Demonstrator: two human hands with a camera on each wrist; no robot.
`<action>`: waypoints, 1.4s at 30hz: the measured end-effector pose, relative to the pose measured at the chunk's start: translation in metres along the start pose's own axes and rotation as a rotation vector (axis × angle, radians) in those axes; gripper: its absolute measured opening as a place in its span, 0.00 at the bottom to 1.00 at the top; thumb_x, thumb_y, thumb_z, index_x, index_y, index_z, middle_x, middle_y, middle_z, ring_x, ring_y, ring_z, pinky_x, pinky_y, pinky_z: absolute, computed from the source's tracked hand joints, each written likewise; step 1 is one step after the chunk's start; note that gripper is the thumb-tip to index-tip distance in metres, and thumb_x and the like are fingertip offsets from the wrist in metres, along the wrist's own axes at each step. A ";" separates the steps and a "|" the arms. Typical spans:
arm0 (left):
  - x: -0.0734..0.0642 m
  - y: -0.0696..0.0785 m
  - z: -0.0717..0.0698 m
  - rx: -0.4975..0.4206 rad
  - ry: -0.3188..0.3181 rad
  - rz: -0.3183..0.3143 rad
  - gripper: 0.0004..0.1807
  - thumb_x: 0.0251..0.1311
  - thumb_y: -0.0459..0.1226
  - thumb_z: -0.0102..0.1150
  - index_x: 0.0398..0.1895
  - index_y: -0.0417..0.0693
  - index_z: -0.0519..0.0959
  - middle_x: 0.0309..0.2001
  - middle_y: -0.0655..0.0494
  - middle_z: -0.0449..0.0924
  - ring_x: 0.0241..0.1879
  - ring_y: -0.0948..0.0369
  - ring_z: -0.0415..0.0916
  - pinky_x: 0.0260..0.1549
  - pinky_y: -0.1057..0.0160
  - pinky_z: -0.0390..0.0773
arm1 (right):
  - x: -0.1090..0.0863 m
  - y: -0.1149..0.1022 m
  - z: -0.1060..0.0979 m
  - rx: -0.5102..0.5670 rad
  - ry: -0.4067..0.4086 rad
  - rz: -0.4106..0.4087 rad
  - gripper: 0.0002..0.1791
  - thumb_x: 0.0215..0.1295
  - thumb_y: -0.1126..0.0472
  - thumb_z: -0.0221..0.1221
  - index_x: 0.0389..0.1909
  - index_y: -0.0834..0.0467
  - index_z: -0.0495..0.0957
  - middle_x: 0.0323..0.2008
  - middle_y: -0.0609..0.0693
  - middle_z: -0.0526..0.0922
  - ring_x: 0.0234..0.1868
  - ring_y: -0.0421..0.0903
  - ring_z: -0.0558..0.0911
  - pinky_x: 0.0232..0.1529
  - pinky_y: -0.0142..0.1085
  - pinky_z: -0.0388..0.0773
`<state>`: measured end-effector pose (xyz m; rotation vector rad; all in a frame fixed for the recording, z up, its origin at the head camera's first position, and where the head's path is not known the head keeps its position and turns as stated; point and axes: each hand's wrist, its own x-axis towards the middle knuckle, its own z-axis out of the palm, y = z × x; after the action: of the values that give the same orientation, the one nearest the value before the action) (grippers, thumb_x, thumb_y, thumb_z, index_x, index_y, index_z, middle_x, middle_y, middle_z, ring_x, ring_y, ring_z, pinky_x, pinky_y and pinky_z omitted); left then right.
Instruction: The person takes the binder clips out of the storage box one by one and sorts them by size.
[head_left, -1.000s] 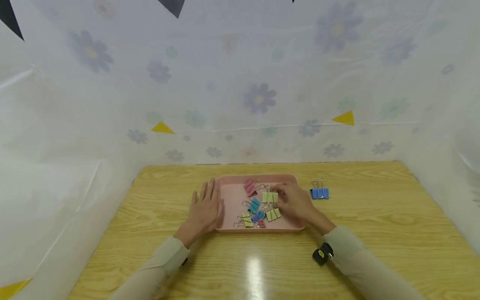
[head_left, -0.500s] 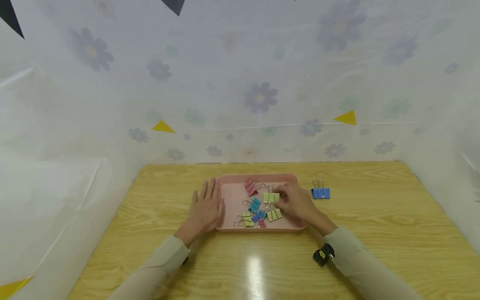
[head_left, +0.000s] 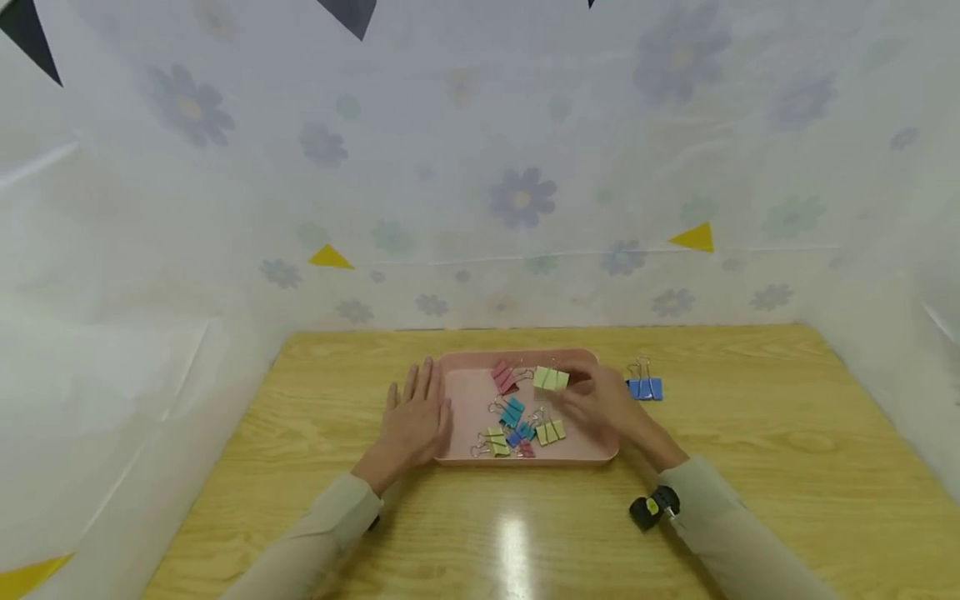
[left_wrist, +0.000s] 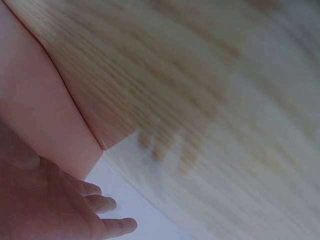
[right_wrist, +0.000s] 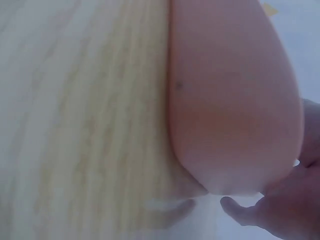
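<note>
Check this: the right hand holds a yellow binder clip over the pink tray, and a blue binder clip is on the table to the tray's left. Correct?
Not quite: the head view shows the blue binder clip on the table to the right of the pink tray, not left. The right hand does hold a yellow binder clip over it.
</note>
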<state>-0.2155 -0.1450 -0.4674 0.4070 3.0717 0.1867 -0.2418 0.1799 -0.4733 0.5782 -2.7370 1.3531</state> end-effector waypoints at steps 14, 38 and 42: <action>-0.003 -0.004 -0.005 0.011 -0.003 -0.006 0.36 0.81 0.47 0.32 0.83 0.37 0.42 0.82 0.41 0.41 0.80 0.42 0.42 0.72 0.32 0.48 | -0.012 -0.011 -0.034 0.185 0.064 -0.027 0.23 0.68 0.60 0.68 0.62 0.58 0.81 0.57 0.58 0.83 0.54 0.57 0.85 0.54 0.48 0.82; -0.001 -0.004 -0.007 0.018 0.003 0.002 0.36 0.81 0.47 0.33 0.83 0.36 0.44 0.82 0.39 0.43 0.80 0.41 0.43 0.72 0.32 0.49 | -0.041 -0.002 -0.059 0.350 0.108 0.051 0.18 0.70 0.59 0.66 0.57 0.61 0.82 0.55 0.55 0.82 0.48 0.41 0.86 0.45 0.37 0.85; -0.001 -0.004 -0.005 0.022 0.003 -0.004 0.36 0.81 0.47 0.33 0.83 0.37 0.43 0.82 0.41 0.42 0.80 0.42 0.42 0.72 0.33 0.49 | -0.045 0.004 -0.065 0.297 0.139 0.031 0.17 0.70 0.60 0.66 0.57 0.61 0.82 0.55 0.55 0.83 0.50 0.42 0.84 0.47 0.31 0.82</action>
<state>-0.2154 -0.1497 -0.4628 0.4015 3.0795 0.1536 -0.2101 0.2463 -0.4449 0.4353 -2.4646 1.7519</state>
